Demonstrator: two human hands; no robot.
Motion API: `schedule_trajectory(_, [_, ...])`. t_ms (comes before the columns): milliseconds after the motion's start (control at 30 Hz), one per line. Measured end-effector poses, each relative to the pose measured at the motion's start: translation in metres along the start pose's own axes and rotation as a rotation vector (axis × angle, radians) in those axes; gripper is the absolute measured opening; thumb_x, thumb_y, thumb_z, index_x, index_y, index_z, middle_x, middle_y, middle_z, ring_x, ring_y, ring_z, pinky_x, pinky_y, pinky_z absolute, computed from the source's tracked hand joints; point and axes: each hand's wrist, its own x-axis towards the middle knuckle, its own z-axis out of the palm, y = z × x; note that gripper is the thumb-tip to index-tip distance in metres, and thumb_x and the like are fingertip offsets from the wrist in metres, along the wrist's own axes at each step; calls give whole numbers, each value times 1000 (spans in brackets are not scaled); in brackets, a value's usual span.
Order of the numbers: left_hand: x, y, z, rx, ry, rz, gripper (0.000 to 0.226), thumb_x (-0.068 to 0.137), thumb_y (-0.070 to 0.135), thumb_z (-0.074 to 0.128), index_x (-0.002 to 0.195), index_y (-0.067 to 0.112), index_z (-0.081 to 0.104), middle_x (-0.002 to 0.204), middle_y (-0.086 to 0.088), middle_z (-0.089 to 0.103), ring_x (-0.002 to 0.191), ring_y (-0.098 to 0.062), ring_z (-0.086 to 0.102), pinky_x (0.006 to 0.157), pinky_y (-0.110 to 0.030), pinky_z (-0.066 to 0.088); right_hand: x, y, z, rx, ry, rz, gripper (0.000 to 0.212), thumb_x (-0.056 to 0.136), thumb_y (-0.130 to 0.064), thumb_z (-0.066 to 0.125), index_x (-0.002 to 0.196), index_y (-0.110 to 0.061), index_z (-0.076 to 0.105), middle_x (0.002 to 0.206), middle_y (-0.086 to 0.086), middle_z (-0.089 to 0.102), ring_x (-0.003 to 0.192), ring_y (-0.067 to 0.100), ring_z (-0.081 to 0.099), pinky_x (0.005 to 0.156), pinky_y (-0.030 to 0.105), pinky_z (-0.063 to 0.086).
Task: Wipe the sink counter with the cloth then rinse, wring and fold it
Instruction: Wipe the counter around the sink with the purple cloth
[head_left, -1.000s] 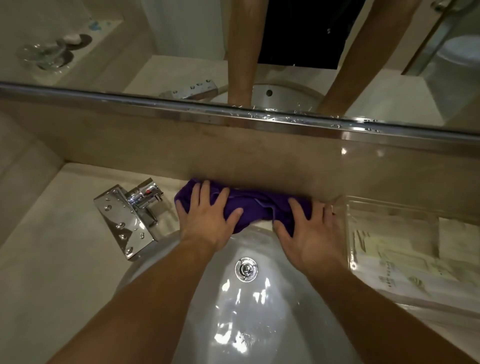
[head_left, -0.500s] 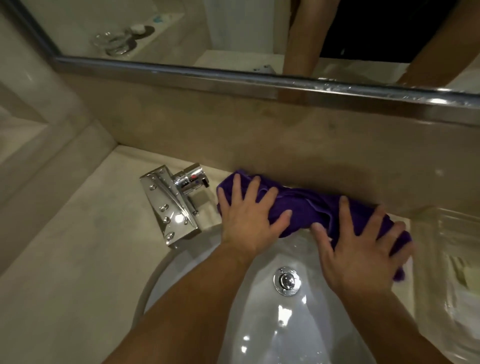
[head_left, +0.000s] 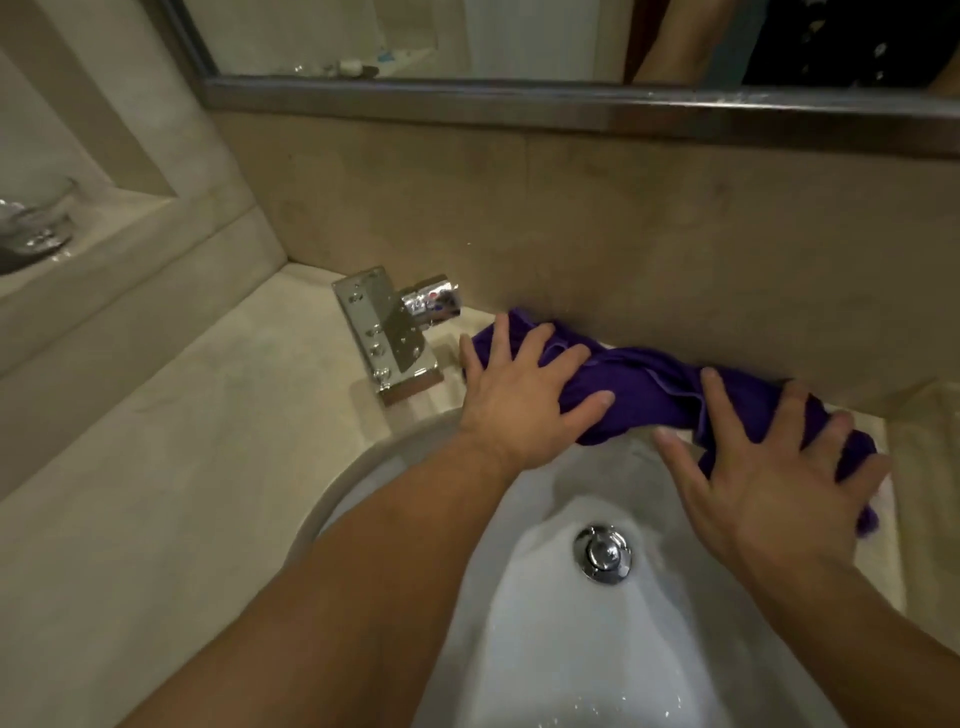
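Beige bench (head_left: 156, 493) with a white sink (head_left: 545, 649) set into it; the bowl shows a chrome drain plug (head_left: 602, 553) and wet glints. Purple cloth (head_left: 644, 395), bunched into a long roll, lies on the bench strip between the sink's back rim and the wall, its front edge lapping over the rim. Left hand (head_left: 519, 400) presses the cloth's left end, right hand (head_left: 769, 488) its right end (fingers of both spread flat, released, grasping nothing). Chrome tap (head_left: 389, 332) stands just left of the cloth. Glass dish (head_left: 36, 223) on the left ledge; contents indiscernible.
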Motion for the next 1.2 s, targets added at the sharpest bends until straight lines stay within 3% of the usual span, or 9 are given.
schedule_trajectory(200, [0, 1, 8, -69, 37, -44, 62, 89, 73, 38, 146, 48, 37, 163, 4, 23, 151, -38, 9, 121, -59, 9, 1, -5, 6, 18, 65, -24, 86, 81, -86, 0, 157, -45, 6, 165, 22, 10, 146, 53, 11, 114, 69, 13])
schedule_trajectory(500, [-7, -3, 11, -43, 100, -64, 62, 91, 72, 35, 146, 44, 39, 161, 3, 28, 149, -33, 19, 119, -56, 18, 6, -15, 12, -7, 103, -124, 87, 82, -86, 0, 157, -43, 1, 166, 19, 7, 148, 50, 11, 116, 68, 14])
schedule_trajectory(833, [-33, -19, 8, 10, 103, -117, 59, 96, 67, 31, 150, 42, 32, 164, 1, 21, 151, -32, 15, 120, -51, 13, 12, -33, 12, 12, 113, -248, 84, 83, -86, 0, 157, -45, 3, 168, 8, 13, 152, 40, 11, 120, 58, 13])
schedule_trajectory(1100, [-54, -45, 8, 73, 177, -91, 57, 99, 61, 32, 150, 36, 34, 160, -1, 27, 144, -26, 26, 117, -45, 26, 11, -67, 14, 102, 129, -355, 73, 93, -77, 11, 158, -44, 12, 167, 6, 19, 152, 37, 16, 123, 53, 11])
schedule_trajectory(1200, [-61, -54, 5, 47, 181, -64, 54, 100, 58, 35, 148, 33, 37, 156, -1, 31, 141, -25, 29, 115, -43, 28, 10, -86, 15, 144, 144, -392, 68, 96, -71, 15, 157, -42, 18, 166, 6, 25, 152, 36, 18, 121, 54, 17])
